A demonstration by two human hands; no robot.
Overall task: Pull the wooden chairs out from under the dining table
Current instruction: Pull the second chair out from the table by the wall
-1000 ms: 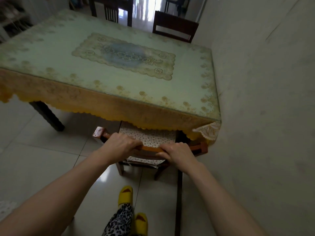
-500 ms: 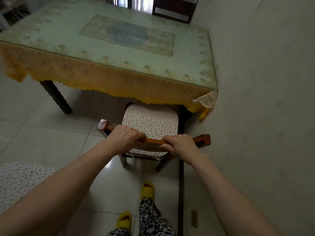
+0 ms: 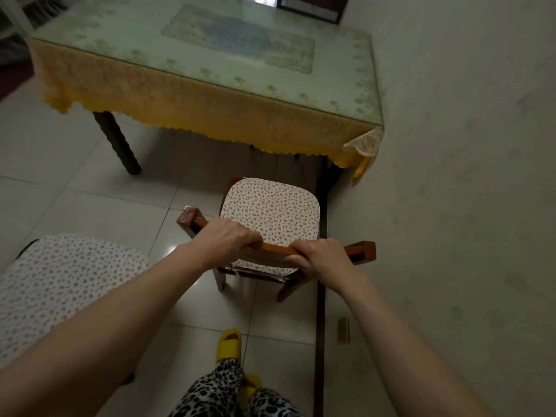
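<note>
A wooden chair (image 3: 362, 251) with a speckled white seat cushion (image 3: 270, 212) stands on the tiled floor, its whole seat out in front of the dining table (image 3: 120, 49). The table has a glass top over a yellow lace cloth. My left hand (image 3: 224, 240) grips the left part of the chair's top rail. My right hand (image 3: 320, 257) grips the rail's right part. A second chair's speckled cushion (image 3: 60, 284) shows at the lower left, out from under the table. Another dark chair back (image 3: 313, 9) rises beyond the table's far edge.
A white wall (image 3: 466, 176) runs close along the right side of the chair and table. A dark table leg (image 3: 118, 144) stands at the left. A small wooden block (image 3: 343, 330) lies on the floor by the wall. My yellow slipper (image 3: 228, 344) is behind the chair.
The chair has slid back toward me, from mostly under the tablecloth to fully out from under it. I have stepped back, and a second chair's cushion has come into view at left.
</note>
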